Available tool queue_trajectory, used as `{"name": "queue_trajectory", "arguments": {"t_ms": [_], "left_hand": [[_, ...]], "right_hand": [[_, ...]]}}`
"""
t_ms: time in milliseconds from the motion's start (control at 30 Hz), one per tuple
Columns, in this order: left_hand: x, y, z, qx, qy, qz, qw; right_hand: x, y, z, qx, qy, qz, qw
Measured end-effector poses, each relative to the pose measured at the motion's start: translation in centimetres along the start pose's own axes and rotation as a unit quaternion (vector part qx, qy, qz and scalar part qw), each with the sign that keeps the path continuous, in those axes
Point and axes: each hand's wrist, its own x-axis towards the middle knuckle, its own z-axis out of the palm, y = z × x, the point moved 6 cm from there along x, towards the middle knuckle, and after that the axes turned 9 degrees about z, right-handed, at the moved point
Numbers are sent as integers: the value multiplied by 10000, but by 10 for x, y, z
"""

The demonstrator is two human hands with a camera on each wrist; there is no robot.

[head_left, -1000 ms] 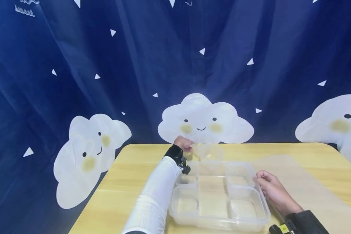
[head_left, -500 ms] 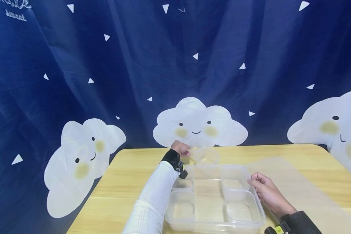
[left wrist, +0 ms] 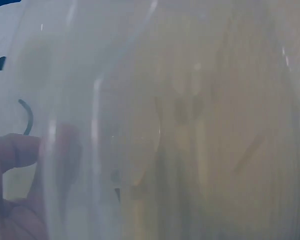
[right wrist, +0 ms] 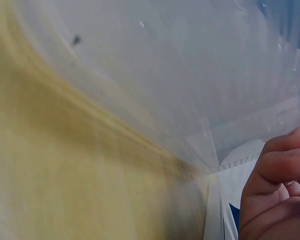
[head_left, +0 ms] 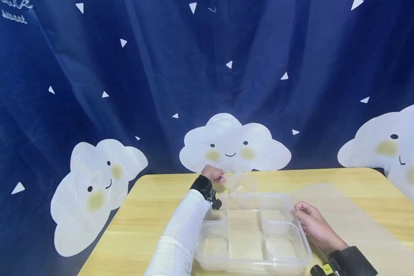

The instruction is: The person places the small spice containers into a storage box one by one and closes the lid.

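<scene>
A large clear plastic storage box point(head_left: 257, 265) stands on the table, with small clear open boxes, such as the front right one point(head_left: 283, 245), in its corners. My right hand point(head_left: 314, 224) pinches its right rim, thumb and curled fingers together; the right wrist view shows the curled fingers beside the clear wall point(right wrist: 140, 65). Behind the large box is another small clear plastic box point(head_left: 243, 183). My left hand point(head_left: 213, 173) pinches its left edge. In the left wrist view, clear plastic point(left wrist: 190, 125) fills most of the picture and the fingers point(left wrist: 20, 150) show dimly through it.
The light wooden table point(head_left: 158, 203) ends at the back against a dark blue curtain point(head_left: 151, 76) with white clouds. A flat translucent sheet point(head_left: 358, 226) lies on the table to the right of the box.
The head view has shifted slightly, so the whole scene sits a little lower and further left. Both hands keep nearly the same places at the clear boxes.
</scene>
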Motion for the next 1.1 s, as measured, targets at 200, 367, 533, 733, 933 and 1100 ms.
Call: {"name": "queue_trajectory", "arguments": {"t_ms": [200,367,533,733,933,1100], "left_hand": [[0,2,-3,79,81,75,9999],[-1,6,-2,13,59,186,9998],[-3,11,-4,-96,71,261,9996],[-8,15,-10,-217,87,304,9993],[-16,23,-18,-492,0,586,9971],[-20,28,-25,-579,-20,735,9956]], "right_hand": [[0,-1,0,-68,60,9,10000],[-2,-1,-1,-15,30,-19,10000],[-2,-1,-1,45,-39,-85,9999],[-2,-1,-2,-14,19,-54,10000],[-1,-1,-2,-21,11,-30,10000],[0,-1,-2,-46,11,-15,10000]]}}
